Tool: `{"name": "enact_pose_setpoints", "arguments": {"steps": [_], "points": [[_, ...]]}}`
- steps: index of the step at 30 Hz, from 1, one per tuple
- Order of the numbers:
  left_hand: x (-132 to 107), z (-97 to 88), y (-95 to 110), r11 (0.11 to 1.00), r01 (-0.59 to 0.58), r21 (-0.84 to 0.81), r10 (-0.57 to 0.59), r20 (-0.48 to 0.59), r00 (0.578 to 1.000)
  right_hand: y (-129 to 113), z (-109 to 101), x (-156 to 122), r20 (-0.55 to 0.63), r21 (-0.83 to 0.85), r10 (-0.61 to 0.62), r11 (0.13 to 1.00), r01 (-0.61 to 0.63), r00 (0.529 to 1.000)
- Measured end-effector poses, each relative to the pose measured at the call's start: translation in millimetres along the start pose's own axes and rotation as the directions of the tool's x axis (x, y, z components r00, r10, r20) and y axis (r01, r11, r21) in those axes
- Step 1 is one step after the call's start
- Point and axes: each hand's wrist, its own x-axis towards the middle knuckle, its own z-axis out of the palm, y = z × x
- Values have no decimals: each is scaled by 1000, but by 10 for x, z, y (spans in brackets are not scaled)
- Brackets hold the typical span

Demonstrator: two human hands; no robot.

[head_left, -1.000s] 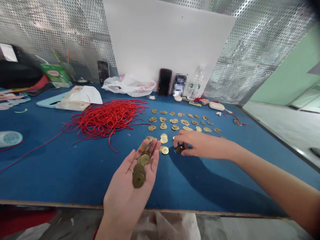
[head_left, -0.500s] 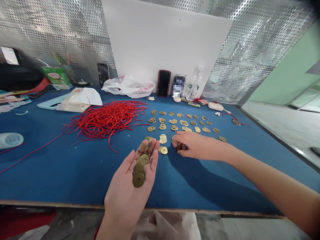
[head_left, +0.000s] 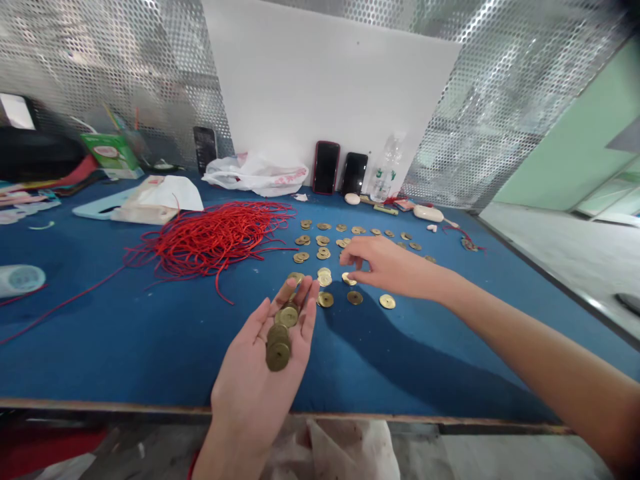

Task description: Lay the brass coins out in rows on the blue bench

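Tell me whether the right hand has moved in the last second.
Yes. The right hand moved away from the table edge, toward the phones, uncovering two coins.

Overall: nothing here can be read with certainty.
Green box [head_left: 111, 152]: a white oval with red print on its face, too blurred to read.
Plastic bag [head_left: 257, 175]: red printing along its lower edge, but the letters are not legible.
Bottle [head_left: 386, 170]: green marks on its label, too small to make out.
Stacked coins [head_left: 278, 337]: surfaces show no legible characters.
Laid-out coins [head_left: 325, 300] on the desk [head_left: 150, 333]: too small to show any marking.
Round white object [head_left: 20, 278]: bluish face, with any print blurred.
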Motion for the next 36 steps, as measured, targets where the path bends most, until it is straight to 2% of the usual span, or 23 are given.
{"name": "enact_pose_setpoints", "arguments": {"steps": [4,8,15,24,32,36], "points": [[-8,-25,30,1000,-16,24,15,34,999,-59,113,260,76,-51,-80,995,84,994],[7,-81,79,1000,16,6,-16,32,999,-137,153,438,184,-102,-18,994,38,983],[18,-72,121,999,42,-22,-41,29,999,-167,154,577,259,-96,23,995,2,966],[8,-23,121,998,55,-7,-55,-10,998,-136,201,658,300,-85,41,996,-16,953],[-54,34,186,995,93,26,-92,-52,994,-65,169,611,302,19,9,1000,-16,953],[-32,33,193,995,93,20,-93,-35,995,-26,91,568,310,5,-66,998,68,948]]}}
